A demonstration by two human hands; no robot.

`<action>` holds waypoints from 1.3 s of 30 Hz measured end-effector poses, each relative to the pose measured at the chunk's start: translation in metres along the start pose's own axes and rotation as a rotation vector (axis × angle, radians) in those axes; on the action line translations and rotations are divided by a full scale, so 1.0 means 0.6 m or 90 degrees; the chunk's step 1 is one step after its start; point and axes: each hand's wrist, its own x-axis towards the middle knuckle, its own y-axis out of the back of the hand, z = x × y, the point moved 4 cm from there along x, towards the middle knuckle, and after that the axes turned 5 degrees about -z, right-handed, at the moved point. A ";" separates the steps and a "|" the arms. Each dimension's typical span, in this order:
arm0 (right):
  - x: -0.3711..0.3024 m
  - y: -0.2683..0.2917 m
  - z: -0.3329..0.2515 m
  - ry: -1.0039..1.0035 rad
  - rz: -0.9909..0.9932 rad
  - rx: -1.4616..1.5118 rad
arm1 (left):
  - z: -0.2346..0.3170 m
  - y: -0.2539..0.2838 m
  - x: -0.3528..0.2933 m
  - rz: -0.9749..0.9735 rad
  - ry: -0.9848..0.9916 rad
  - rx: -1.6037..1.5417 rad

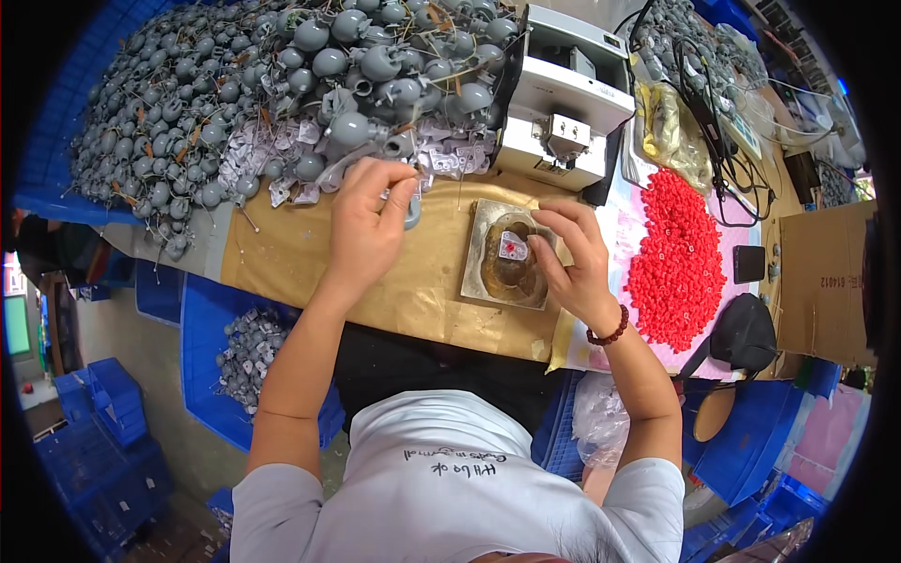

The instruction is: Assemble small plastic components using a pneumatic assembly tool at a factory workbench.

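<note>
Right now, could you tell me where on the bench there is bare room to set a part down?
The brown paper is bare between the left hand and the bench's left end, and again along the near edge between the wrist and the metal fixture plate. It is crowded behind, under the grey parts pile, and right, where red pieces cover the mat.

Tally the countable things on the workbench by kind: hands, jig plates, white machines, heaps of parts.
Hands: 2, the left hand and the right hand
Metal jig plate: 1
White machine: 1
Heaps of loose parts: 2, the grey parts and the red pieces
Total: 6
</note>
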 end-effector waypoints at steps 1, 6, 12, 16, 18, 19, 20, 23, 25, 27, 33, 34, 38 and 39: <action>0.008 0.005 -0.006 0.011 0.001 0.005 | 0.003 0.001 0.002 0.014 0.035 -0.099; 0.021 0.004 -0.009 0.023 -0.015 0.038 | -0.039 -0.005 0.007 -0.057 0.219 -0.234; 0.025 -0.013 -0.009 0.017 -0.058 0.082 | -0.014 -0.015 0.018 -0.087 0.198 -0.178; 0.030 -0.014 -0.008 0.034 -0.041 0.090 | 0.084 0.022 0.040 -0.056 0.045 -0.291; 0.032 -0.014 -0.007 0.031 -0.041 0.099 | 0.066 0.019 0.047 -0.052 0.103 -0.257; 0.034 -0.015 -0.007 0.029 -0.042 0.101 | 0.051 0.019 0.052 -0.049 0.131 -0.237; 0.034 -0.016 -0.006 0.028 -0.044 0.103 | 0.011 0.019 0.061 -0.035 0.128 -0.060; 0.035 -0.018 -0.003 0.028 -0.044 0.106 | -0.013 0.017 0.052 -0.042 0.017 0.290; 0.029 -0.018 -0.001 0.025 -0.046 0.106 | 0.017 0.010 0.053 -0.071 0.028 0.221; 0.028 -0.019 -0.001 0.028 -0.044 0.104 | 0.062 0.007 0.046 -0.105 0.010 0.063; 0.036 -0.014 -0.008 0.026 -0.030 0.115 | 0.037 0.026 0.053 -0.046 0.103 -0.002; 0.036 -0.015 -0.008 0.023 -0.030 0.117 | 0.027 0.033 0.063 -0.006 0.060 0.109; 0.037 -0.022 -0.008 0.022 -0.041 0.114 | 0.018 0.038 0.059 0.019 0.071 0.102; 0.045 -0.024 -0.010 0.029 -0.045 0.112 | 0.021 0.035 0.059 0.014 0.070 0.095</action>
